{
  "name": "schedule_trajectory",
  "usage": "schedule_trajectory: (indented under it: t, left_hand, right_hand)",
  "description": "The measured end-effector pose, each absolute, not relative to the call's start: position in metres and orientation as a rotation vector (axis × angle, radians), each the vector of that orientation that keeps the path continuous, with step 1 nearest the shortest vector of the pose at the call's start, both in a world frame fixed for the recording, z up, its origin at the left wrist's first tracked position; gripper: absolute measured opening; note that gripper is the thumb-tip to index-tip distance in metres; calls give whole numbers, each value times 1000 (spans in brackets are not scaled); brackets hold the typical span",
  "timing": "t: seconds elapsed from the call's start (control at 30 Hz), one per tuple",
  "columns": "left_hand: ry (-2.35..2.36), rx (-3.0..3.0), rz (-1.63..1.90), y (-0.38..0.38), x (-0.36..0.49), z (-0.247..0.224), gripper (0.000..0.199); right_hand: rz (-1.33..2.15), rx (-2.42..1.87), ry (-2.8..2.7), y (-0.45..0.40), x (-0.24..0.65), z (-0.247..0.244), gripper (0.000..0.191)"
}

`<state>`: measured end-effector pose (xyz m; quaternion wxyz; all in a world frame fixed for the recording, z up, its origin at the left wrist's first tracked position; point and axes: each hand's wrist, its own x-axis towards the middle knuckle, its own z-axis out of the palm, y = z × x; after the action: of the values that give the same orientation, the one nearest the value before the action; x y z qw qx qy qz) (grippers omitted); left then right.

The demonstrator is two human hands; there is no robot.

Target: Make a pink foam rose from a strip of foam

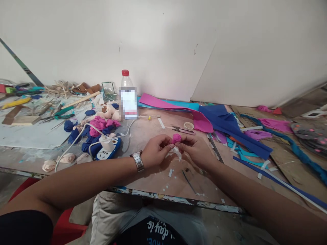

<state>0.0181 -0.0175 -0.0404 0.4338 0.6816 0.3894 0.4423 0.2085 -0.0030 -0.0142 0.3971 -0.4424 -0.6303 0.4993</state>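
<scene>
A small pink crepe-paper flower (176, 137) is pinched between my two hands above the middle of the table. My left hand (158, 148), with a metal watch on its wrist, closes thumb and fingers on the flower's lower left side. From the other side my right hand (195, 149) grips its base with thumb and forefinger. A whitish, thin strip (176, 153) hangs below the flower between the hands; what it is made of I cannot tell. Just beyond my right hand lie thread snips (182, 130) and a roll of tape (188, 126).
Left stand a red-capped bottle (125, 81) and a blue power strip (112, 149) with a white cable, beside pink, blue and cream paper flowers (98, 125). Green-handled pliers (63, 112) lie farther left. Pink paper (173, 105) and dark blue paper (230, 122) lie at the back right.
</scene>
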Motion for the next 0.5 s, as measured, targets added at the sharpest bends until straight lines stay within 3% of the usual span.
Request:
schedule_trajectory:
  t: [0.13,0.27,0.5]
  left_hand:
    - [1025,1716,1044,-16,19,-42,28]
    - [1019,1948,929,-19,19,-38,18]
    - [808,2294,835,-21,14,-32,28]
  right_hand:
    - [1154,-1149,-1628,10,210,-6,28]
    - [976,-1211,-1824,28,189,20,28]
    - [762,-1086,-2299,82,50,41,22]
